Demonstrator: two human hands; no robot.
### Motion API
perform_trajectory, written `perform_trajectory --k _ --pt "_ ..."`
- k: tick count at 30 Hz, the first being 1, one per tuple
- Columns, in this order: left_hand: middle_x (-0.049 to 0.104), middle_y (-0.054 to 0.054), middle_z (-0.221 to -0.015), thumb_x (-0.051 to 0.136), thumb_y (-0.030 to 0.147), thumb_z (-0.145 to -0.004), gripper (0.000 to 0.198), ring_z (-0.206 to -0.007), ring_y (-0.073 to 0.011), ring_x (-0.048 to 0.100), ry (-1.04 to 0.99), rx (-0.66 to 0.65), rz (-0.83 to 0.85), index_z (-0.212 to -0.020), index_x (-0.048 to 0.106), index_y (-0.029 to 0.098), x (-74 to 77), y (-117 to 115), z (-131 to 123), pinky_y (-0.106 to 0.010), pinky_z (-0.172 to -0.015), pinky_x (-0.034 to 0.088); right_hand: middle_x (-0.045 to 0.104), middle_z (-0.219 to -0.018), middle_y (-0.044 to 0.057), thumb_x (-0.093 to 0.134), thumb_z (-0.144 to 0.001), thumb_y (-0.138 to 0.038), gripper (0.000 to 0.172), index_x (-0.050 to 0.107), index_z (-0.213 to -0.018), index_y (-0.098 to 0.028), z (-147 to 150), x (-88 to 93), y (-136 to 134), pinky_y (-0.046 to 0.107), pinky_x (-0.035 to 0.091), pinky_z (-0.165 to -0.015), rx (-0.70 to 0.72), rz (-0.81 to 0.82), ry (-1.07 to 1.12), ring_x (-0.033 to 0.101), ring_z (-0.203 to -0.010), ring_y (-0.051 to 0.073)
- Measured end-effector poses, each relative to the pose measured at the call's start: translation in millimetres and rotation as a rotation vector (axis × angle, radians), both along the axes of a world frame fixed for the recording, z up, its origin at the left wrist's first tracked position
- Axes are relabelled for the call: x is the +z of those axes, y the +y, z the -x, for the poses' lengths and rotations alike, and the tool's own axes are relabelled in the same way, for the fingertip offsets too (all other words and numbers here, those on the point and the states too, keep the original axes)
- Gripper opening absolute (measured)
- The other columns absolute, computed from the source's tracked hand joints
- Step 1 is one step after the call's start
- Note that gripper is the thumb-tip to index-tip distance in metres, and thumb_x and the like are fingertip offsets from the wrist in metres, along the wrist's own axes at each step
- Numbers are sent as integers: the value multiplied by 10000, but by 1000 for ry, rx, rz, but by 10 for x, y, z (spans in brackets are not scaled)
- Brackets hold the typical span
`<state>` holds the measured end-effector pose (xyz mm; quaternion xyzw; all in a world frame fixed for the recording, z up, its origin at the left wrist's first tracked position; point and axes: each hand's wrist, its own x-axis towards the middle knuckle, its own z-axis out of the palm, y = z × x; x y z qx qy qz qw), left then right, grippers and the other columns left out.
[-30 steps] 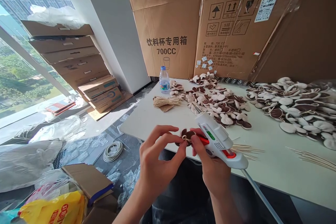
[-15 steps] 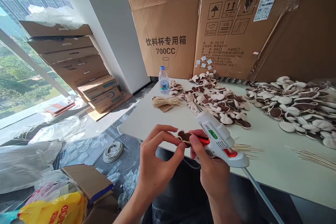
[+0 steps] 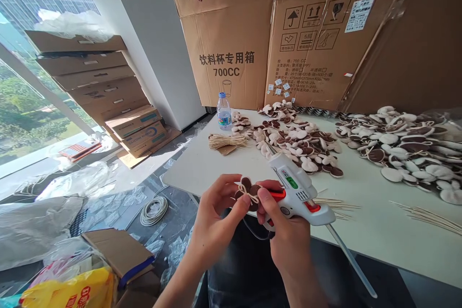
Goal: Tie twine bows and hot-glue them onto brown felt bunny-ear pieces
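Observation:
A small brown felt piece with a cream string bow is pinched between both hands, above my lap at the table's front edge. My left hand holds its left side, thumb on the bow. My right hand pinches its right side with thumb and finger, and also grips a white and red glue gun. The gun's nozzle points up and left, and a clear glue stick sticks out of its back end. Beyond the gun lies a pile of brown and white felt pieces.
On the white table stand a bottle and a bundle of thin sticks. Another felt pile and loose sticks lie right. Cardboard rises behind. Left on the floor are stacked boxes and coiled cable.
The felt piece has turned so its lobes and bow face up more openly. My left thumb has moved onto the bow. The glue gun and my right hand have shifted slightly left.

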<state>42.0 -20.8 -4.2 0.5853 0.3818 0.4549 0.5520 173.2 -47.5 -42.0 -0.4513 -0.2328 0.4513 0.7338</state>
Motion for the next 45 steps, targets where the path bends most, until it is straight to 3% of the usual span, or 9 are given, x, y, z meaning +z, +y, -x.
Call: perform_trajectory --k 4,13,18,22,29,37,41,45 --pt "744 -37 -895 752 446 -1036 278 -846 -201 723 -3 -60 7 -929 745 190 23 17 9 -322 -860 601 687 -658 -4 952 -847 -465 295 854 -867 -187 22 -40 -2 241 523 -515 11 1 -20 593 -548 122" --pt "777 -45 -896 789 441 -1008 263 -855 -204 714 -30 78 -31 -962 780 182 -48 14 23 -322 -851 628 639 -620 -36 927 -878 -454 273 862 -969 -205 65 -8 -30 244 433 -513 67 -46 -14 526 -541 112" --pt "775 -40 -884 771 434 -1018 256 -829 -195 696 8 106 -60 -962 784 185 -75 34 31 -306 -820 616 771 -802 16 939 -838 -502 351 876 -1037 -219 66 -23 0 264 523 -590 70 -49 -65 589 -600 123" --pt "776 -43 -927 766 453 -1023 265 -895 -212 710 63 72 -73 -1030 801 190 -48 32 19 -310 -866 591 759 -765 18 954 -813 -526 373 891 -1008 -214 16 -72 21 283 557 -607 93 -31 -78 618 -628 150" --pt "722 -17 -912 768 520 -1009 325 -850 -177 620 101 -23 -61 -1123 792 216 -1 12 23 -268 -808 517 631 -616 -15 981 -762 -566 422 816 -749 -178 12 -14 51 248 486 -528 -3 35 53 558 -555 123" --pt "734 -24 -869 752 510 -1016 309 -815 -185 639 151 112 -91 -1021 767 201 -16 -6 -19 -267 -743 510 615 -569 -22 944 -825 -552 394 839 -781 -175 36 -104 41 261 428 -497 17 67 -14 504 -509 116" --pt "735 -20 -840 728 462 -1026 265 -819 -197 667 176 161 -122 -993 772 203 -16 -26 -23 -281 -767 532 716 -672 -4 960 -811 -516 342 884 -924 -203 23 -123 42 260 503 -536 61 -21 -23 578 -558 130" --pt "719 -12 -803 680 431 -1045 262 -770 -185 644 178 187 -149 -958 763 198 -27 -29 -18 -285 -763 549 769 -738 6 966 -816 -487 295 899 -949 -233 29 -128 18 272 575 -600 94 -40 -45 634 -612 146"
